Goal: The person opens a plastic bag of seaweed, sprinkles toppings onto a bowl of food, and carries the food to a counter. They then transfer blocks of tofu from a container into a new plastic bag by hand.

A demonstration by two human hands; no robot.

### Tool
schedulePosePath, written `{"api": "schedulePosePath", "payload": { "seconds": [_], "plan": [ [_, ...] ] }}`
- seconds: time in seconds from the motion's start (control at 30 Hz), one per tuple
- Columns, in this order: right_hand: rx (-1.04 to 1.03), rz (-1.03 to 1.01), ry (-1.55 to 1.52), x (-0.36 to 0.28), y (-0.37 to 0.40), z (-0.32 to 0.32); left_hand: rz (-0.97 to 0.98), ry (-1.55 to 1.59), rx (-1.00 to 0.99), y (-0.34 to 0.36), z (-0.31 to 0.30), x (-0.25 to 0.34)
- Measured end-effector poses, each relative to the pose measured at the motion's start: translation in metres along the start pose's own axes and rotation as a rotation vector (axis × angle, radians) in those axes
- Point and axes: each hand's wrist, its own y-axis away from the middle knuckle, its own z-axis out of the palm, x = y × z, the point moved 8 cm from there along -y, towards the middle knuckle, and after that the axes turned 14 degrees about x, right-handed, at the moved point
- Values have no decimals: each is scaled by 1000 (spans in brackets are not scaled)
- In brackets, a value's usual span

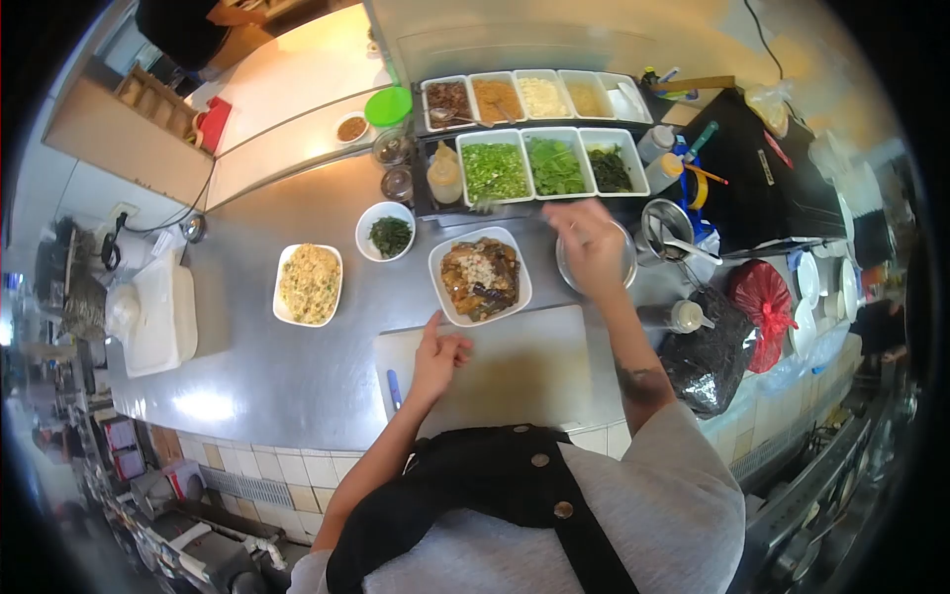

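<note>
My left hand (437,356) rests on the white cutting board (524,371), fingers loosely curled, one finger pointing toward the white square plate (445,302) of brown cooked food topped with minced bits. My right hand (590,247) hovers, blurred, just right of that plate and over a metal bowl (626,259); I cannot tell whether its pinched fingers hold anything. Trays of chopped green herbs (495,170) lie just beyond it.
A plate of fried rice (309,284) and a small bowl of dark greens (389,236) sit on the steel counter (277,366). Condiment trays (515,97), a squeeze bottle (443,176), a metal pot (665,226) and bagged items (714,351) crowd the back and right.
</note>
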Motion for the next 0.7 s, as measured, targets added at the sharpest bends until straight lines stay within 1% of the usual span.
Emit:
{"api": "schedulePosePath", "payload": {
  "seconds": [0.03,0.1,0.17,0.2,0.27,0.3,0.37,0.4,0.47,0.5,0.57,0.63,0.7],
  "plan": [
    [10,-1,16,1,-12,-7,9,2,4,-6,0,0],
    [255,124,173,22,-45,-31,25,4,-1,-15,8,1],
    [346,64,348,59,-67,-31,-17,60,7,-23,14,6],
    [351,64,343,80,-76,-23,-11,57,8,-26,16,10],
    [365,1,460,117,-90,-4,-72,57,21,-29,19,14],
    [362,3,450,132,-95,5,-71,57,32,-31,20,18],
    [267,-28,493,151,-100,32,-113,72,31,-34,19,17],
    [131,100,608,157,-101,43,-119,76,46,-33,18,17],
    [130,80,546,140,-98,47,-23,11,78,-34,16,24],
    [139,64,496,124,-93,47,-27,18,84,-33,15,25],
    [43,-16,362,82,-71,54,18,-61,129,-26,8,32],
    [-200,6,62,56,-33,73,31,-63,133,-16,2,40],
    [-489,46,16,29,0,93,49,-68,136,-7,-5,48]
  ]
}}
